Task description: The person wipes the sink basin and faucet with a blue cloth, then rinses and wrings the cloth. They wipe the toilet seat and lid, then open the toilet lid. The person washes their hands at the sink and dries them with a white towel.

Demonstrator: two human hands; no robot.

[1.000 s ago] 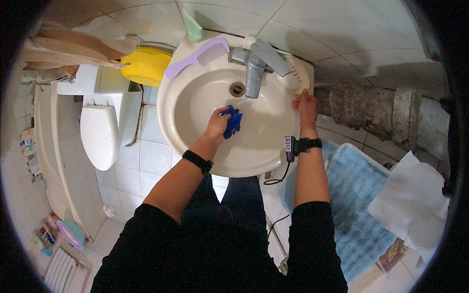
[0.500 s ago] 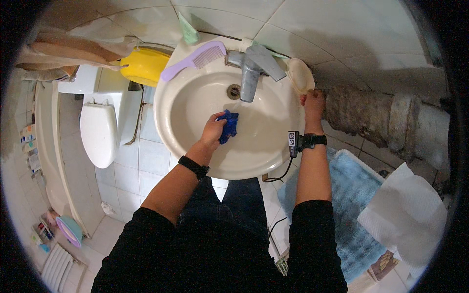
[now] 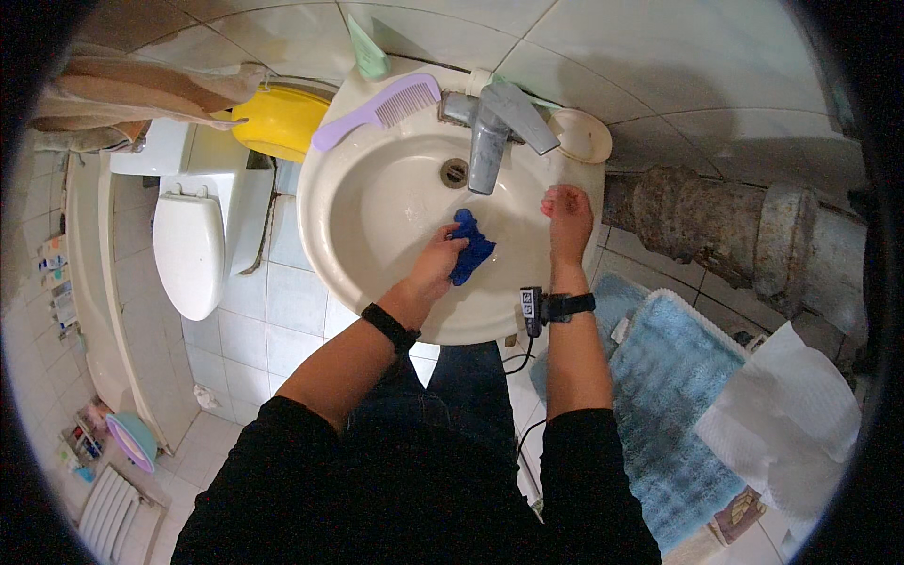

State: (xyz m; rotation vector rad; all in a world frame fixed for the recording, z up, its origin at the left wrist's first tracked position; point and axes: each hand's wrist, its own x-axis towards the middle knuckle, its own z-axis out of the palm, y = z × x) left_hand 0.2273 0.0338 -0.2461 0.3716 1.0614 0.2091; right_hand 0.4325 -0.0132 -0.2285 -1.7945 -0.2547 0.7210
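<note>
A crumpled dark blue cloth (image 3: 474,250) is gripped in the closed fingers of my left hand (image 3: 436,265), low over the front part of the cream sink (image 3: 363,231). My right hand (image 3: 570,221) hovers above the right side of the basin, fingers curled in; whether something small sits inside them I cannot make out. Beyond that hand, a cream oval soap dish (image 3: 582,135) rests on the back right rim. The grey faucet (image 3: 487,151) points over the basin near the drain (image 3: 454,173). Each wrist wears a black strap, the right one with a small cabled device.
A purple comb (image 3: 377,113) and a pale green tube (image 3: 368,55) lie along the back left rim. Left of the sink are a yellow basin (image 3: 278,122) and a white toilet (image 3: 191,254). At right are a thick pipe (image 3: 706,221), a blue mat (image 3: 673,405) and white paper (image 3: 786,424).
My right hand has come away from the soap dish, moving left and toward me over the basin. My left hand has shifted slightly right with the blue cloth.
</note>
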